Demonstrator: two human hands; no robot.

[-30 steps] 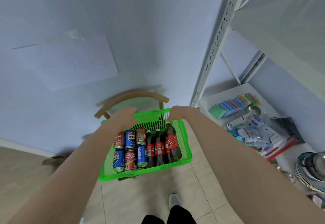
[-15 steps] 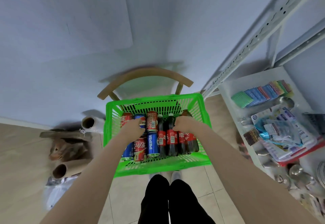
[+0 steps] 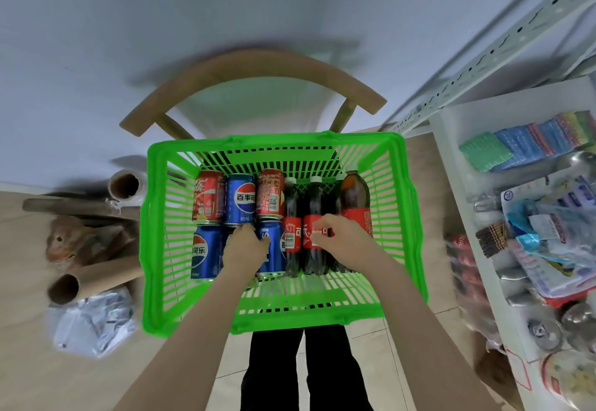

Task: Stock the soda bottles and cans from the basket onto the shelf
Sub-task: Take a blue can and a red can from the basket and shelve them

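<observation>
Inside the green basket (image 3: 274, 140), the right hand (image 3: 342, 243) is pinching a cola bottle (image 3: 310, 204) at its label while the left hand (image 3: 246, 248) is curling its fingers over the near-row cans (image 3: 203, 251), hold undeterminable; lifting straight upward appears advisable.

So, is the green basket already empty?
No, the green basket holds several cans lying beside dark soda bottles.

One basket (image 3: 154, 217) holds three blue cans (image 3: 240, 199), two red cans (image 3: 208, 196) and four bottles (image 3: 354, 198), as far as shows. One chair (image 3: 258, 65). Two tubes (image 3: 93, 278), one roll (image 3: 124, 185).
</observation>
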